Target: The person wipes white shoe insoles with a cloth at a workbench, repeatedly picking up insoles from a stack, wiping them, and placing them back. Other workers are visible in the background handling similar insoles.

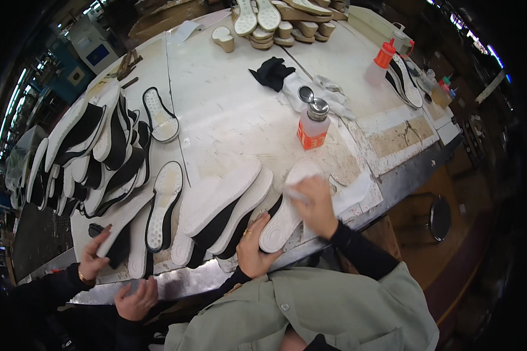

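A white shoe sole with a black side lies slanted in front of me at the table's near edge. My left hand grips its rounded near end, the fingers along the left side. Over the far part of the sole, my right hand is closed on a small white wad that looks like cloth, pressed to the surface. The wad is blurred and partly hidden by the fingers. Just left of my left hand, more white and black soles lie overlapping.
A clear bottle with its metal lid flipped up stands beyond the sole, near white cloths and a black cloth. A co-worker's hands are at the left edge. Soles are piled left; a red-capped bottle stands far right.
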`<action>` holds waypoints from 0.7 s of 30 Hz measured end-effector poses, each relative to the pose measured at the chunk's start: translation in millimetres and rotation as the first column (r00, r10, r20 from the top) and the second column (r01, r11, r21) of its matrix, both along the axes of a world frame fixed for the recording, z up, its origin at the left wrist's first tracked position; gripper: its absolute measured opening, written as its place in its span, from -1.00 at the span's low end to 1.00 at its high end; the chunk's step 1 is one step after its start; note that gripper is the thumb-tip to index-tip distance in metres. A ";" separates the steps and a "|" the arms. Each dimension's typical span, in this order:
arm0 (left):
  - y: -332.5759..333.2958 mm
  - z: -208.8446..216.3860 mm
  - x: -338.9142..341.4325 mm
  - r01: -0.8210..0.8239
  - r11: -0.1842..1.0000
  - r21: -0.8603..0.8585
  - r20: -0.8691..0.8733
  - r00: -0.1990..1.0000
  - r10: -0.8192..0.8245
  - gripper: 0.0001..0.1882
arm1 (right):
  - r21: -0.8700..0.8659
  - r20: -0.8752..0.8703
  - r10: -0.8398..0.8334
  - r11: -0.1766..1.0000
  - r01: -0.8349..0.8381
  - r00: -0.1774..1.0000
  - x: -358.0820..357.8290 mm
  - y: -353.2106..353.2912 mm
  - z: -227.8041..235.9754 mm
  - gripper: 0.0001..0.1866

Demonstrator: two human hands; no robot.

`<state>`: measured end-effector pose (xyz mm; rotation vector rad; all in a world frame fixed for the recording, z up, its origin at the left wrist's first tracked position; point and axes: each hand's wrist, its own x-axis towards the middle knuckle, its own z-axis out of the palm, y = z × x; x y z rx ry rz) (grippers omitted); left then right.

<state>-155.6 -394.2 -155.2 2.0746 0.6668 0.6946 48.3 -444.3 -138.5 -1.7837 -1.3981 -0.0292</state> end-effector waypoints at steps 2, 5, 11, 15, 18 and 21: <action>-4.0 -0.8 -0.1 -0.003 1.000 -0.003 -0.005 1.000 0.003 -0.13 | 0.040 0.072 -0.233 0.972 0.230 0.970 39.3 15.3 -16.0 -0.87; -1.9 -2.6 2.2 -0.005 1.000 -0.026 0.002 1.000 0.005 -0.15 | 0.042 0.086 -0.392 0.920 0.390 0.916 62.0 1.4 -34.4 -0.88; -2.3 -7.5 1.4 -0.019 1.000 -0.025 -0.001 1.000 0.019 -0.13 | 0.048 -0.090 -0.038 0.998 0.042 0.995 -38.3 -59.3 -6.3 -0.72; -2.8 -0.2 0.2 -0.002 1.000 -0.025 -0.014 1.000 0.002 -0.13 | 0.063 -0.085 -0.236 0.968 0.242 0.968 15.2 -31.4 -27.0 -0.77; -3.8 -0.4 0.3 -0.006 1.000 -0.022 -0.007 1.000 0.006 -0.13 | 0.034 -0.017 -0.369 0.928 0.370 0.929 23.1 -28.1 -26.2 -0.82; -1.7 -4.7 2.8 -0.031 1.000 0.005 0.000 1.000 0.031 -0.13 | 0.063 -0.033 -0.188 0.980 0.190 0.982 -21.7 -44.7 -17.2 -0.82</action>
